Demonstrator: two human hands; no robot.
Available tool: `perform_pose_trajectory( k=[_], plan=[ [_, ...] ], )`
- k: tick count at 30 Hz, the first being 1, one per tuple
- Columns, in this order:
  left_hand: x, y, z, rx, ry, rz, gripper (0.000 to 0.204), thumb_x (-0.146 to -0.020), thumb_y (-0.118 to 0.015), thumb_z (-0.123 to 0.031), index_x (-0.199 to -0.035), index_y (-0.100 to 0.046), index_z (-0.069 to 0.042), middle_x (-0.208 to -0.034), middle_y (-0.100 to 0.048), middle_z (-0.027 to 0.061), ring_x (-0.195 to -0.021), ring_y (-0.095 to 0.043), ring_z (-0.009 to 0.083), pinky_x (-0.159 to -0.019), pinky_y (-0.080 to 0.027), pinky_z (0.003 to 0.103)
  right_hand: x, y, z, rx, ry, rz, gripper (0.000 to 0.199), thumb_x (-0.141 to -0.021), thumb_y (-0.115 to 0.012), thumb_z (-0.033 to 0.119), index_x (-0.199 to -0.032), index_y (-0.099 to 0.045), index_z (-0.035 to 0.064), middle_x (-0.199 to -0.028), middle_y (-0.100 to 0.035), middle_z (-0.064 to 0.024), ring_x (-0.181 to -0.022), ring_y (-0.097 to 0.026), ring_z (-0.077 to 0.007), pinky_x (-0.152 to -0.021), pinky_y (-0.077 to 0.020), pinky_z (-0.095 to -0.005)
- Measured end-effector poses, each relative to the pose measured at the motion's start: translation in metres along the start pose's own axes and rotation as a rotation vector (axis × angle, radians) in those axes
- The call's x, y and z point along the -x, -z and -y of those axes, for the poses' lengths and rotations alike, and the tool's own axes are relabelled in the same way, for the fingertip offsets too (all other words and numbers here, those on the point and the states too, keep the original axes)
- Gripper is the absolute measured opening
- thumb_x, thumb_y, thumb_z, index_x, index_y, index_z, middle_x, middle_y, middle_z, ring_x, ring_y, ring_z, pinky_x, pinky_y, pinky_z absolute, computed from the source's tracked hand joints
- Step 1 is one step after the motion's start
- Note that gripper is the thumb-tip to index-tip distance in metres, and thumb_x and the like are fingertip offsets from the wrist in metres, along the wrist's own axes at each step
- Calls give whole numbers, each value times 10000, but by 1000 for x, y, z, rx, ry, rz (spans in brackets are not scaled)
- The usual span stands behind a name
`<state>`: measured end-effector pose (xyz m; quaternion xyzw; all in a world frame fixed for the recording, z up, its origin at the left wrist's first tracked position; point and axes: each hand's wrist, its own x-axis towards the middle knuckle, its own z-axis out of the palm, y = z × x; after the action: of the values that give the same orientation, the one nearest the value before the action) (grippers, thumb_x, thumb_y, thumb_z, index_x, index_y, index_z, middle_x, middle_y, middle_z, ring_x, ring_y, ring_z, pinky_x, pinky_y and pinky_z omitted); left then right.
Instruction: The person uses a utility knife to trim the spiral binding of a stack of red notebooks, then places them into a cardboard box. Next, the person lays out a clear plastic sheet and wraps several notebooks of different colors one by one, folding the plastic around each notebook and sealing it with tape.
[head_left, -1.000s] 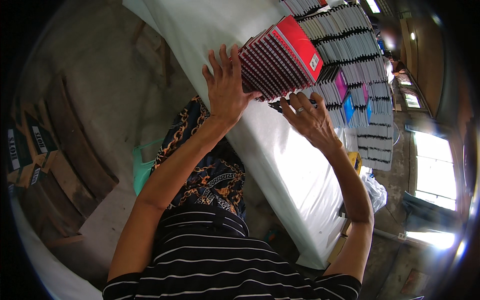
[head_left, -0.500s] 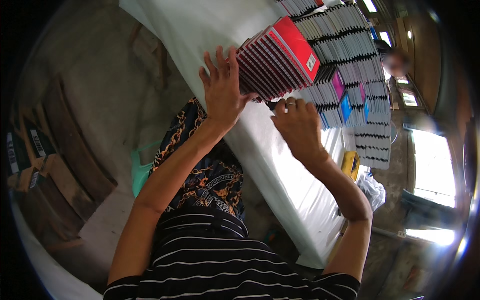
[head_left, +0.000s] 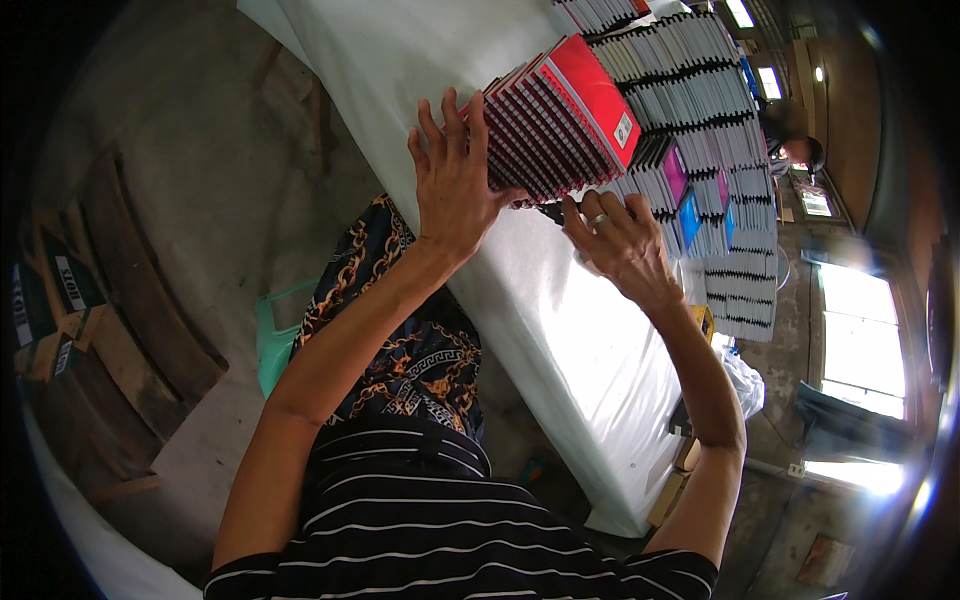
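A stack of spiral-bound notebooks [head_left: 555,140] with red covers stands on the white-covered table, its coil edges facing me. My left hand [head_left: 455,185] rests against the left side of the stack, fingers spread and thumb along the bottom coil edge. At the stack's lower right corner, my right hand [head_left: 625,245], a ring on one finger, has its fingers curled around a small dark thing [head_left: 550,212]. Most of that thing is hidden, so its kind cannot be told.
Tall rows of bound books [head_left: 690,100] line the table beyond the stack, a few with pink or blue covers. The white table cover [head_left: 560,340] runs down to the right. A green plastic stool [head_left: 277,340] and wooden benches [head_left: 140,330] stand left. Another person [head_left: 795,150] is at far right.
My right hand has shifted slightly right and turned, its fingers still curled at the stack's lower corner. The left hand stays against the notebooks. The person at far right has moved.
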<state>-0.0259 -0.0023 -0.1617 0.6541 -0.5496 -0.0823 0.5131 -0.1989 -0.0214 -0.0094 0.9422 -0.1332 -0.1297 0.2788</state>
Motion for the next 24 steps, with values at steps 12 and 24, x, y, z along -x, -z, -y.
perform_pose_trajectory(
  k=[12, 24],
  plan=[
    [-6, 7, -3, 43, -25, 18, 1170, -693, -585, -750, -1502, -132, -37, -1518, -152, 308, -1377, -109, 565, -1052, -179, 677, -8, 30, -3, -35, -132, 20, 404, -771, -721, 159, -1152, -592, 118, -1036, -604, -20, -1091, -530, -153, -1011, -365, -432],
    [-5, 1, -3, 40, -25, -20, 1162, -697, -552, -780, -1508, -142, -58, -1512, -166, 314, -1372, -128, 567, -1055, -183, 663, -5, 11, 3, 134, -29, 62, 285, -795, -657, 148, -1063, -612, 61, -975, -617, -35, -945, -566, -152, -777, -431, -319]
  ],
)
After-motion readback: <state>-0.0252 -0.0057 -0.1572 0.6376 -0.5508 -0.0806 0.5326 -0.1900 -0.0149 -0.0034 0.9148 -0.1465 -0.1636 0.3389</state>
